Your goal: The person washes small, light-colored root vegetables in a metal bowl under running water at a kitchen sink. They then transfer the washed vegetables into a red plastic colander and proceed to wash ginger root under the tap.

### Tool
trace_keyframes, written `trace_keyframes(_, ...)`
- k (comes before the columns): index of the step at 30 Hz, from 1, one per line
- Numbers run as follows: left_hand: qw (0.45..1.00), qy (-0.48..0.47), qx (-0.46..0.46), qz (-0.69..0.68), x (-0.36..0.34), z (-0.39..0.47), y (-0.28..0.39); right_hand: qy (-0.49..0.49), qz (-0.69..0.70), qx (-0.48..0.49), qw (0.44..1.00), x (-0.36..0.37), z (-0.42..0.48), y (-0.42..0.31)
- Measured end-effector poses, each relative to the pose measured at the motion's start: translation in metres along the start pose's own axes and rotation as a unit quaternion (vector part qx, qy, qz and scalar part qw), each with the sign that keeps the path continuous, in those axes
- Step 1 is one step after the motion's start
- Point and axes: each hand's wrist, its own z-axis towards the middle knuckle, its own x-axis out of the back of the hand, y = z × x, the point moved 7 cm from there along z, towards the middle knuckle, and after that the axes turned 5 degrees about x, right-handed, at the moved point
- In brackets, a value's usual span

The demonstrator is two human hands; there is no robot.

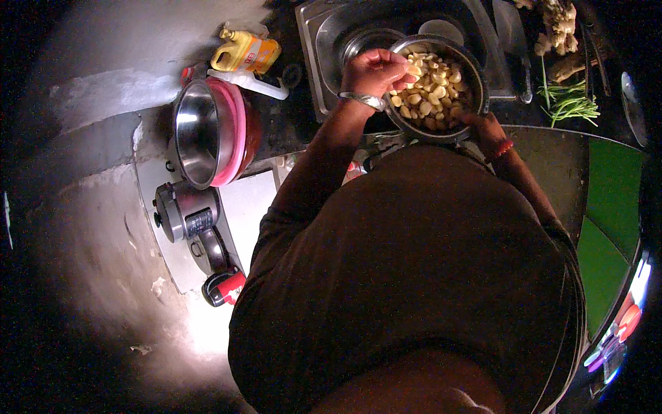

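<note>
A round metal bowl (484,83) of pale peeled garlic cloves (425,107) is in front of me, overlapping the near side of the sink. Over its left part is my left hand (376,72), wearing a silver bangle; the thumb and fingers pinch what looks like a garlic clove (414,69). My right hand (482,128), with a red bracelet at the wrist, grips the bowl's near right rim. Its fingertips reach inside and are dim in the shadow.
Behind the bowl, the stainless sink (314,62) holds another metal bowl (357,41). Rightward are a cleaver (509,36), ginger (559,26) and cut green stalks (571,106). Leftward stand a yellow jug (248,52), a steel basin (196,134) against a pink basin (238,129), and an electric pressure cooker (178,212).
</note>
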Motion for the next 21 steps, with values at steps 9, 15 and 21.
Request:
trace_keyframes(9,0.999,-0.022,0.037,-0.028,-0.009,-0.008,-0.009,-0.025,-0.223,0.122,0.967,0.052,0.021,0.029)
trace_keyframes(15,0.998,-0.015,0.06,-0.031,-0.004,-0.008,-0.028,0.049,-0.023,-0.026,0.998,0.025,-0.01,0.011)
trace_keyframes(21,0.999,-0.013,0.041,0.004,-0.016,-0.006,-0.036,0.034,-0.027,0.02,0.999,0.038,0.001,0.024)
